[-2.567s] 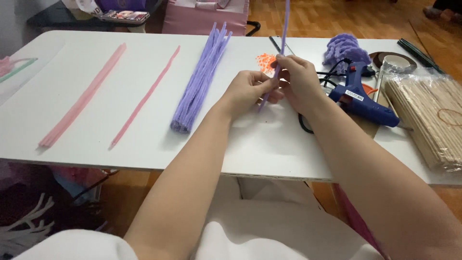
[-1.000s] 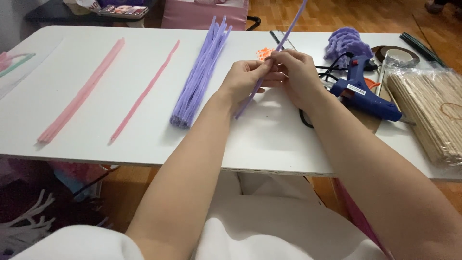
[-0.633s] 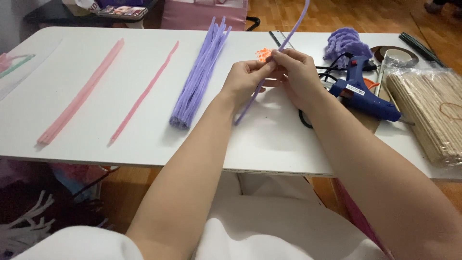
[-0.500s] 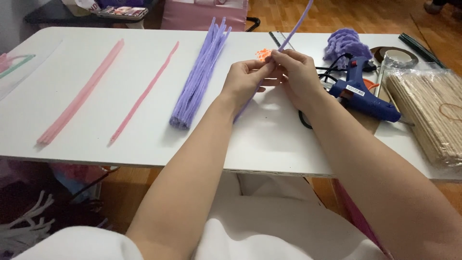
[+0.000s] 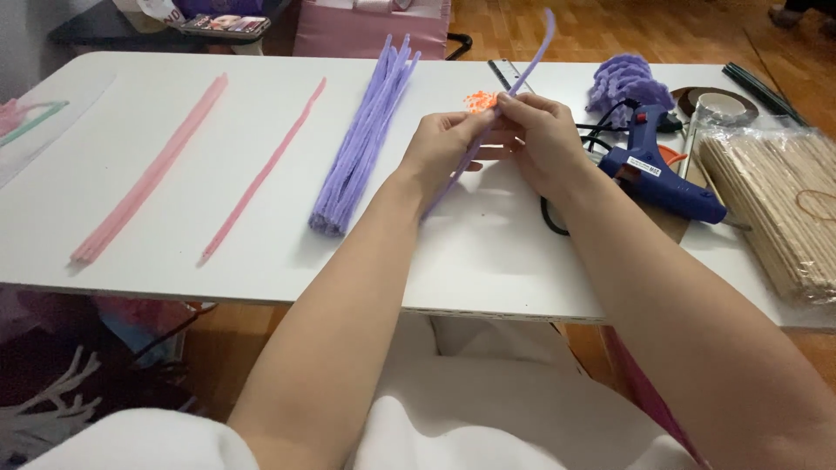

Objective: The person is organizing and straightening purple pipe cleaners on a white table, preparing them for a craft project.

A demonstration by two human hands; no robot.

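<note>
Pipe cleaner [image 5: 525, 65]: single purple stem, held above table centre-back; upper end slants up & away to the right, lower end runs down-left under the left hand.
Left hand [image 5: 444, 148]: fingers pressed together, pinching the stem w/ thumb just left of the right hand.
Right hand [image 5: 544, 139]: fingers closed on the same stem, touching the left-hand fingertips; exact pinch point partly hidden.
Technique: judged best w/ both pinches kept close, stem taut between them, bend made at the pinch, not along the free length.
Purple bundle [image 5: 361, 144]: many like stems, lying on table just left of the hands.
Pink stems [image 5: 148, 174]: thick strip & a thinner one [image 5: 261, 174], well apart to the left.
Glue gun [image 5: 657, 178]: blue, beside right wrist.
Wooden sticks [image 5: 779, 209]: bagged, far right.
Table [image 5: 488, 261]: white.
</note>
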